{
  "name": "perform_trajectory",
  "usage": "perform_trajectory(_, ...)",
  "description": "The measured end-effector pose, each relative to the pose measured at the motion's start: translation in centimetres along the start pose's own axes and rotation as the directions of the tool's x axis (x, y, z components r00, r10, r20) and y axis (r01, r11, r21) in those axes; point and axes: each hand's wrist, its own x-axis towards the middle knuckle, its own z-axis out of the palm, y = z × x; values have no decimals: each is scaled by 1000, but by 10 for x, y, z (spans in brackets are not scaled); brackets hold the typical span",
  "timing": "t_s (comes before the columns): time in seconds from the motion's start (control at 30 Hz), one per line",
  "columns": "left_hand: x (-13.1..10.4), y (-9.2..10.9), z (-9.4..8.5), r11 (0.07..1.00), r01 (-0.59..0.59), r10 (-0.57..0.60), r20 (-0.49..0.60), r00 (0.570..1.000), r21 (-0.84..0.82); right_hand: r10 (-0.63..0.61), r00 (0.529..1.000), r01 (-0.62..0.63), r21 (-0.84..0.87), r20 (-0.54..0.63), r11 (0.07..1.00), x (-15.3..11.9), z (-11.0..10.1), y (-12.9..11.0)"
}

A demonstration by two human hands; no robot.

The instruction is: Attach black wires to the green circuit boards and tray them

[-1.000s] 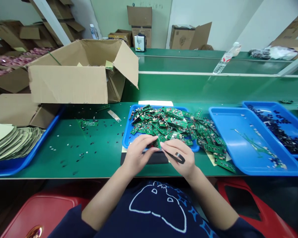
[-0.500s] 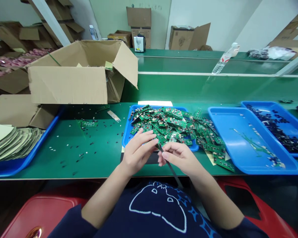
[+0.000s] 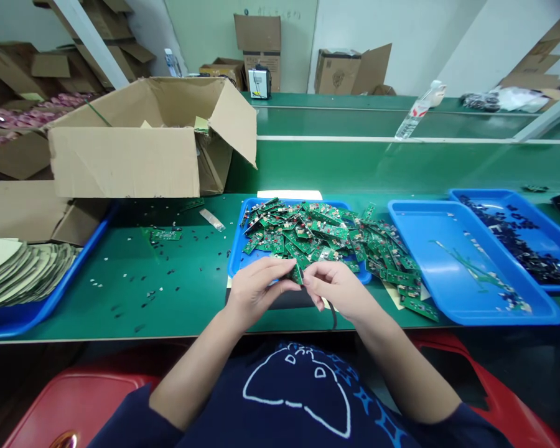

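My left hand (image 3: 261,286) pinches a small green circuit board (image 3: 297,274) between thumb and fingers, tilted above the front edge of a blue tray (image 3: 234,264). My right hand (image 3: 338,287) is closed, its fingertips meeting the board's right end. Below the right palm a dark slim strip (image 3: 333,316) hangs out; its upper part is hidden by the fingers and I cannot make out its kind. A heap of green circuit boards (image 3: 324,230) fills the tray just beyond my hands and spills over its right side.
To the right stand a blue tray (image 3: 417,249) with green strips and small parts, and another blue tray (image 3: 550,233) with black parts. A large cardboard box (image 3: 126,162) and a stack of pale sheets (image 3: 32,274) are at left. Small bits litter the green table (image 3: 186,305).
My left fingers have closed round the board, and my right fingertips have come up against its end. The dark strip, earlier slanting down from between both hands, now shows only below my right hand.
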Motion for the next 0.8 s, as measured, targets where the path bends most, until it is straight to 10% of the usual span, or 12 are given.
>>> perform_trajectory(0.4, -6, 0, 20, 968, 211, -241, -250, 938, -139, -188, 958, 167, -113, -217, 979, -2, 16, 4)
perform_trajectory(0.57, -6, 2, 22, 848, 302, -392, -132, 911, -435, -317, 928, 260, -270, -196, 927, 1, 14, 3)
perform_trajectory(0.7, -5, 6, 17, 783, 347, -417, -21, 909, -516, -509, 853, 370, -551, -118, 748, 2, 9, -2)
perform_trajectory(0.8, -4, 7, 12, 719, 391, -433, 70, 899, -574, -715, 700, 482, -737, -1, 473, 4, 5, -2)
